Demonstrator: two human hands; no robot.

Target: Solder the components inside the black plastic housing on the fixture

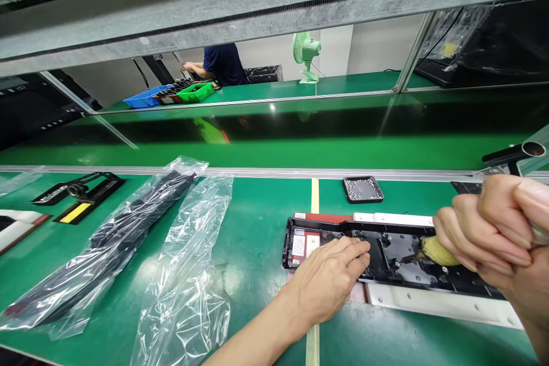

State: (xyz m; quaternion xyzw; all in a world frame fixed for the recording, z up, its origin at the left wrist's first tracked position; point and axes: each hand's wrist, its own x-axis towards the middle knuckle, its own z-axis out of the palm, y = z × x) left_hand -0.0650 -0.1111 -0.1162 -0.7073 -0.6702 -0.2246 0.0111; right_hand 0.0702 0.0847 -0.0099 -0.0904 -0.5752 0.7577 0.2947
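A long black plastic housing (380, 254) lies in a white and red fixture (446, 306) at the right of the bench. My left hand (328, 280) rests on its left part, fingers stretched out flat across the near edge. Wrapped around a screwdriver (440, 251) is my right hand (484, 229), above the housing's right part. The screwdriver's front end looks yellow, and its dark tip points left and down into the housing; whether it touches a screw is unclear. My fingers hide most of the tool's body. Behind the housing stands a small black tray (363, 189) with loose screws.
Left of my arm lie a clear plastic bag (184, 280) and a bagged dark part (141, 223). Further left is a black bracket (88, 194). A metal rail and conveyor (266, 148) run behind. Across it are a person (223, 63), bins (195, 92) and a green fan (305, 54).
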